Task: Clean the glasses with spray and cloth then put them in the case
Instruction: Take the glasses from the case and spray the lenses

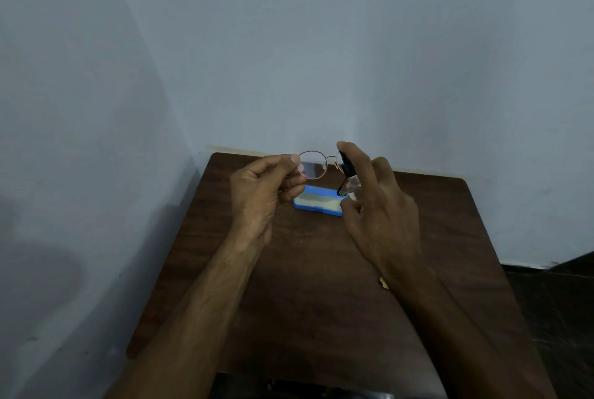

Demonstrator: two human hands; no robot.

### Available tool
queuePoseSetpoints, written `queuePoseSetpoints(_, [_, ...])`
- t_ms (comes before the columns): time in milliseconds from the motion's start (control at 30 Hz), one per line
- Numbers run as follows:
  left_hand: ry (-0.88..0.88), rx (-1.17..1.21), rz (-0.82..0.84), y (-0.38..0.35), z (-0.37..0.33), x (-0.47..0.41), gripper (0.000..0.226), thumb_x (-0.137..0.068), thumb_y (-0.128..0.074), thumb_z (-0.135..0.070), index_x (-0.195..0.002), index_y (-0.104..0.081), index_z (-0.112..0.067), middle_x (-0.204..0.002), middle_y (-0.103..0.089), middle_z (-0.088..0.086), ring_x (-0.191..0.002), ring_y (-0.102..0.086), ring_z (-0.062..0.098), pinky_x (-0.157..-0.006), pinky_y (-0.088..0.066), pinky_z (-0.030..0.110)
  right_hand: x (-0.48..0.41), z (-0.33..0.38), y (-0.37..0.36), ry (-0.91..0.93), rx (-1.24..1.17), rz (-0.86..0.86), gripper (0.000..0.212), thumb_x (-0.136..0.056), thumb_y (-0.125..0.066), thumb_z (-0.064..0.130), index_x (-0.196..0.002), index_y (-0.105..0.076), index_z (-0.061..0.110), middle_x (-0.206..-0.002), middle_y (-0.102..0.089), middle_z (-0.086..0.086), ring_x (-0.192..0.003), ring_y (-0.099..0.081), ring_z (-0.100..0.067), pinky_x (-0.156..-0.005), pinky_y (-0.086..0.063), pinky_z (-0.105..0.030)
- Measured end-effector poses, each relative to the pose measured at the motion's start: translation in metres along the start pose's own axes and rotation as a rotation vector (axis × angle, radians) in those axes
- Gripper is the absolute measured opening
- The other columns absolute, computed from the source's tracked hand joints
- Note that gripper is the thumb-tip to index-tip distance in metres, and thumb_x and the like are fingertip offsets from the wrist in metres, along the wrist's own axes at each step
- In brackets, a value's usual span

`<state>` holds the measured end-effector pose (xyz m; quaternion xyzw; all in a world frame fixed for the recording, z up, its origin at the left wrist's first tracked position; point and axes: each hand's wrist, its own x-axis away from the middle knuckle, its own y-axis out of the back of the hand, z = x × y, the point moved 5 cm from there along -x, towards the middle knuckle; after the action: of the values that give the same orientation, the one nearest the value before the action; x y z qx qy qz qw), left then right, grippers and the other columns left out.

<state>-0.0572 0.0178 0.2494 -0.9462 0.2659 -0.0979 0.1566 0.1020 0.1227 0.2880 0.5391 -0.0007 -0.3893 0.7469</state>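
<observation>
Glasses (312, 165) beside spray bottle (350, 178), midair

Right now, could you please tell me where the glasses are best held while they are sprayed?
Grip the glasses at the frame's left end, from the left, as the left hand pinches them: the thin rim leaves the round lenses bare for the spray bottle in the right hand.

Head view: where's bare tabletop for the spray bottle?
Free: near half of the dark brown wooden table, between the forearms; also the strip right of the right hand gripping the clear spray bottle. Crowded: far centre, blue rectangular case below the round wire-rimmed glasses in the left hand.
</observation>
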Motion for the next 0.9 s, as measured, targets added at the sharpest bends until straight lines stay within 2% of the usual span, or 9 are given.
queuePoseSetpoints(100, [0.013,0.006,0.001,-0.001,0.001,-0.001,0.011,-0.095,-0.075,-0.010,-0.103,-0.081,-0.005,-0.084,-0.079,0.008,-0.071,-0.075,0.014,-0.065,-0.063,0.026,-0.001,-0.002,-0.003,-0.037,0.051,-0.008,0.092,-0.079,-0.071,0.004,-0.152,-0.029,0.041,-0.121,-0.057,-0.007,-0.068,-0.049,-0.016,-0.054,-0.042,-0.027])
queuePoseSetpoints(267, [0.020,0.002,-0.004,-0.002,0.001,-0.004,0.007,-0.094,-0.075,-0.010,-0.098,-0.082,-0.011,-0.085,-0.080,0.008,-0.072,-0.076,0.015,-0.065,-0.064,0.027,-0.004,-0.002,-0.008,-0.053,0.052,-0.002,0.093,-0.084,-0.072,0.007,-0.153,-0.022,0.044,-0.124,-0.055,-0.006,-0.075,-0.053,-0.015,-0.052,-0.047,-0.029])
queuePoseSetpoints(400, [0.034,-0.004,-0.013,0.000,0.002,-0.006,0.008,-0.094,-0.076,-0.010,-0.099,-0.081,-0.011,-0.085,-0.080,0.008,-0.072,-0.076,0.015,-0.064,-0.063,0.025,-0.008,-0.003,-0.010,-0.043,0.084,0.005,0.091,-0.083,-0.072,0.006,-0.151,-0.026,0.043,-0.123,-0.055,-0.004,-0.072,-0.053,-0.017,-0.053,-0.045,-0.029])
queuePoseSetpoints(600, [0.045,0.007,-0.029,0.002,0.000,-0.013,0.007,-0.095,-0.075,-0.010,-0.099,-0.080,-0.011,-0.082,-0.080,0.004,-0.069,-0.076,0.012,-0.063,-0.063,0.024,-0.006,-0.005,-0.019,-0.028,0.037,0.014,0.094,-0.084,-0.075,0.007,-0.152,-0.023,0.043,-0.126,-0.058,-0.006,-0.078,-0.062,-0.019,-0.057,-0.046,-0.027])
queuePoseSetpoints(767, [0.058,0.006,-0.029,0.006,0.002,-0.020,0.011,-0.094,-0.075,-0.011,-0.103,-0.080,-0.008,-0.084,-0.080,0.005,-0.071,-0.076,0.013,-0.064,-0.063,0.025,-0.006,-0.017,-0.018,-0.079,-0.125,-0.092,0.086,-0.088,-0.073,0.010,-0.157,-0.030,0.039,-0.126,-0.059,-0.001,-0.086,-0.059,-0.011,-0.061,-0.055,-0.031])
queuePoseSetpoints(900, [0.063,0.016,-0.023,0.010,0.002,-0.024,0.010,-0.094,-0.075,-0.012,-0.102,-0.080,-0.010,-0.084,-0.080,0.004,-0.072,-0.075,0.013,-0.066,-0.063,0.025,-0.010,-0.028,-0.015,-0.092,-0.101,-0.156,0.078,-0.093,-0.073,0.014,-0.154,-0.031,0.038,-0.123,-0.062,-0.005,-0.093,-0.066,-0.020,-0.060,-0.059,-0.036])
